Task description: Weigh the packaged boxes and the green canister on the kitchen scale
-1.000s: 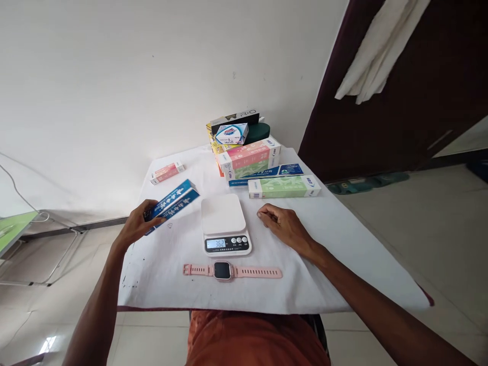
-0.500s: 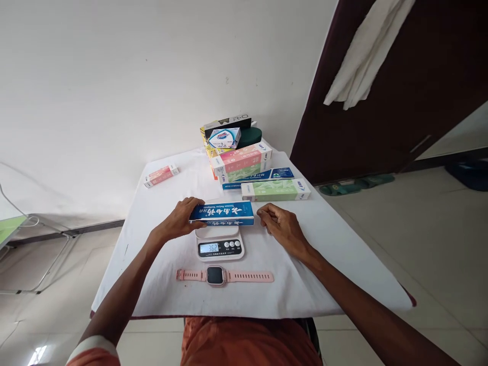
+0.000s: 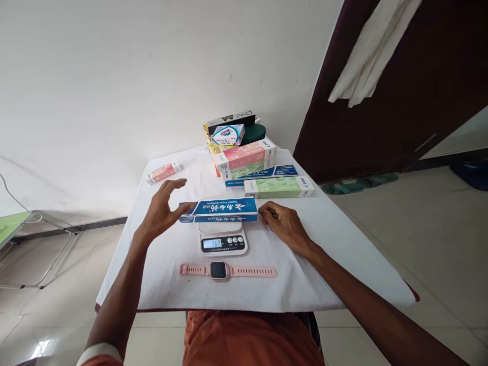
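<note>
Blue box lies across the pan of the white scale, long side crosswise, both ends jutting past the pan; lettering on its top and front faces. Scale's display lit, digits seem to read 268, though small. Left hand at the box's left end: fingers spread wide, thumb apart and over that end in view, nothing gripped; cannot tell whether the thumb touches. Right hand low over the white surface, just beside the box's right end; fingers curled in, loosely closed, nothing seen in their hold. Pink watch laid out flat in front of the scale, strap extended to both sides, screen dark. Small pink box alone at far left, beyond the left hand. Beyond the right hand, a green box lies in front of a second blue box. Behind these, a pile: pink box, soap box, and a black box at the back, with a dark green case to the right. Off the surface: towel hanging against the dark door, green slippers on the floor below.
</note>
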Motion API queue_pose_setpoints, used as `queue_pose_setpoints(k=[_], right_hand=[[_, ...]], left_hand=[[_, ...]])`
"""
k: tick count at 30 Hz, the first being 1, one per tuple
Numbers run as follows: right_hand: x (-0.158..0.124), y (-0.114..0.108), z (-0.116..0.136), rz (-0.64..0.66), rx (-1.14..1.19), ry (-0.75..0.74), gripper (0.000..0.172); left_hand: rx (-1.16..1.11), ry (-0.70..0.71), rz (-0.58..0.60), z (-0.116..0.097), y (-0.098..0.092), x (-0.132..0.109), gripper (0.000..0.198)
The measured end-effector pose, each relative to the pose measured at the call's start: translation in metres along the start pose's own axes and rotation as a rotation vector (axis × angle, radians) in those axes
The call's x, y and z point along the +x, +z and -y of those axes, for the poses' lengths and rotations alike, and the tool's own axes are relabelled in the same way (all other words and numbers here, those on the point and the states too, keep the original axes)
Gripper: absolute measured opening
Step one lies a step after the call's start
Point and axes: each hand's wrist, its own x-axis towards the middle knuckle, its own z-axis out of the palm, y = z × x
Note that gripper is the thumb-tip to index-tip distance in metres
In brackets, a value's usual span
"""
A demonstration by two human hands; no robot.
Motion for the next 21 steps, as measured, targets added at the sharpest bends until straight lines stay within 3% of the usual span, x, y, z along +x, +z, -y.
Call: queue_pose_setpoints(k=[5, 10, 13, 17, 21], right_hand=[[0.002, -0.008, -0.001, 0.068, 0.076, 0.061, 0.03], [-0.007, -0.027, -0.004, 0.196, 0.089, 0.038, 0.027], [-0.019, -0.031, -0.008, 0.123, 0.007, -0.037, 0.026], [-0.026, -0.027, -0.012, 0.032, -0.006, -0.068, 0.023], [-0.025, -0.025, -0.012, 0.03, 0.012, -0.078, 0.022]], left_hand=[[0.087, 0.051, 0.284, 0.003, 0.038, 0.007, 0.063], [0.118, 0.052, 0.411, 0.009, 0.061, 0.015, 0.051], [0.099, 0.047, 0.429, 0.003, 0.059, 0.025, 0.046], [0.086, 0.17, 0.37, -0.027, 0.061, 0.057, 0.048], [0.176, 0.343, 0.298, -0.066, 0.093, 0.108, 0.049]])
